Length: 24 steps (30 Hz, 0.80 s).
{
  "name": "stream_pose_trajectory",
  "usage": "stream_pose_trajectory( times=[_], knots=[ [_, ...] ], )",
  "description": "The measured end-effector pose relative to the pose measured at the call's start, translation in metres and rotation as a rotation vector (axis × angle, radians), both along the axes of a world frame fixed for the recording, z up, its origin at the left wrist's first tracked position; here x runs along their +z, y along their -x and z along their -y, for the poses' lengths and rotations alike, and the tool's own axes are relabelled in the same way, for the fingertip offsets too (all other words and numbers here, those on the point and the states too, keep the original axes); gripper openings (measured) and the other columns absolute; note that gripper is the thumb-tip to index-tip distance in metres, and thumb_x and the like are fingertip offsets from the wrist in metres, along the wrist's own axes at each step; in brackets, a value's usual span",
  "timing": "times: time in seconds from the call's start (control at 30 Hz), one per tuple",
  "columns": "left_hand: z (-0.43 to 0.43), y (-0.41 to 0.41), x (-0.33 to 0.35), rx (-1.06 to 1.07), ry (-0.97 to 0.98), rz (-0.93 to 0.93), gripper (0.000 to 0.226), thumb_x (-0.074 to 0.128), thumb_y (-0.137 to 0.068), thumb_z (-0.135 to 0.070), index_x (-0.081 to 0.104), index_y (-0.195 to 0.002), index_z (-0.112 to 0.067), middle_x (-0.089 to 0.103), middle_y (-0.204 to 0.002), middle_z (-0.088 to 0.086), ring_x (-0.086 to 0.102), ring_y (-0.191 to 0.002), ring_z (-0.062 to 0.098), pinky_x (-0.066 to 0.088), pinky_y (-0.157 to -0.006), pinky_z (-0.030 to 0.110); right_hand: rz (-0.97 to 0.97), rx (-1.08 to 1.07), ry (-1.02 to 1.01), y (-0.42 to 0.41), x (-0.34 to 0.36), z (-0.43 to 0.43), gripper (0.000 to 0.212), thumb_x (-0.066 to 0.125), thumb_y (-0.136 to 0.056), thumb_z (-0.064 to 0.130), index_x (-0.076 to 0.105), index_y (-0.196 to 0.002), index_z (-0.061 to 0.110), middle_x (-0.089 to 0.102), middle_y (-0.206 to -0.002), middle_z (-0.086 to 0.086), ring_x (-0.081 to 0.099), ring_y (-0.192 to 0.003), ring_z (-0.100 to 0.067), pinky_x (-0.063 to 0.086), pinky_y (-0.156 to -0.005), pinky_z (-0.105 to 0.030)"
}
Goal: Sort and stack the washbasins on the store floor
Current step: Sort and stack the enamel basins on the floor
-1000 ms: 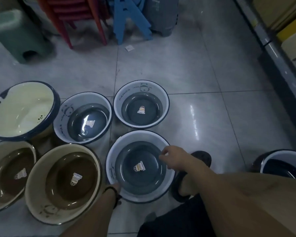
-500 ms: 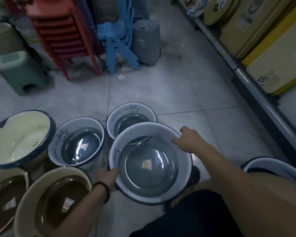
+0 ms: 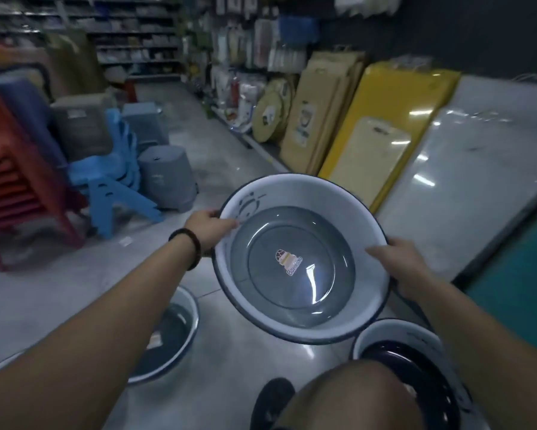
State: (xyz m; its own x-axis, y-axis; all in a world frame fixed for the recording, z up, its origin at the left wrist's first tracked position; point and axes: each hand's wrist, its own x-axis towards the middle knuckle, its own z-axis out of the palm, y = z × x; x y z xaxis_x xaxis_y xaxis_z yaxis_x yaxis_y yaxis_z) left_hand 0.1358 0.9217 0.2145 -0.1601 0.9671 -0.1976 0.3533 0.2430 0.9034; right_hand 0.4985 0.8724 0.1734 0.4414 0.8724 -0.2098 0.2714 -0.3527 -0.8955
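Both arms reach forward and hold a white washbasin (image 3: 301, 259) with a grey bottom and a dark rim up in the air, above the tiled floor (image 3: 59, 293). The left hand (image 3: 209, 228) grips the basin's left rim, thumb lying over the edge on the inside and the other fingers hidden below it; a dark bracelet (image 3: 188, 248) sits on that wrist. The right hand (image 3: 400, 268) clasps the right rim, thumb pointing inward along the edge, the remaining fingers curled under the outside wall. The basin tilts a little toward the camera, so its sticker (image 3: 287, 262) in the middle of the bottom shows clearly.

Below the left forearm a second basin (image 3: 171, 333) stands on the floor. At lower right a third basin (image 3: 416, 361) with a dark inside stands beside the person's bare knee (image 3: 351, 398), which covers part of it. A dark slipper (image 3: 271, 398) shows just left of the knee. Farther off on the left stand blue stools (image 3: 115, 178), a grey upturned stool (image 3: 167, 178) and red stacked stools (image 3: 15, 193). Boards (image 3: 382, 131) lean along the right side.
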Motion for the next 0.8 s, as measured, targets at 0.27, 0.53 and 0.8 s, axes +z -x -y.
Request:
stream_pose_trajectory(
  times=[0.27,0.53,0.8],
  knots=[
    [0.071,-0.194,-0.082,-0.148,0.443,0.584,0.042,0.079,-0.086,-0.027,0.052,-0.118,-0.031,0.059,-0.125,0.018,0.068,-0.093,0.046,0.059,-0.075,0.067,-0.183,-0.445,-0.101,-0.077,-0.043,0.056,0.025,0.070,-0.084,0.007,0.071,-0.109,0.009,0.075,-0.096,-0.012,0.072,-0.087,-0.033,0.060,-0.074,-0.037],
    [0.017,-0.293,-0.106,-0.124,0.358,0.317,0.048,0.053,-0.085,0.005,0.041,-0.122,-0.022,0.059,-0.116,0.021,0.070,-0.086,0.045,0.060,-0.061,0.065,-0.250,-0.514,0.041,-0.169,-0.101,0.107,0.048,0.079,-0.075,0.029,0.063,-0.116,0.011,0.074,-0.101,-0.015,0.077,-0.084,-0.037,0.067,-0.064,-0.054],
    [0.009,-0.350,-0.187,-0.400,0.239,-0.130,0.030,0.065,-0.091,-0.019,0.056,-0.120,-0.019,0.066,-0.104,0.012,0.071,-0.083,0.035,0.061,-0.057,0.039,-0.003,-0.580,0.236,-0.246,-0.197,0.167,0.031,0.066,-0.091,0.011,0.065,-0.122,0.009,0.071,-0.101,-0.010,0.069,-0.089,-0.032,0.056,-0.076,-0.038]
  ],
)
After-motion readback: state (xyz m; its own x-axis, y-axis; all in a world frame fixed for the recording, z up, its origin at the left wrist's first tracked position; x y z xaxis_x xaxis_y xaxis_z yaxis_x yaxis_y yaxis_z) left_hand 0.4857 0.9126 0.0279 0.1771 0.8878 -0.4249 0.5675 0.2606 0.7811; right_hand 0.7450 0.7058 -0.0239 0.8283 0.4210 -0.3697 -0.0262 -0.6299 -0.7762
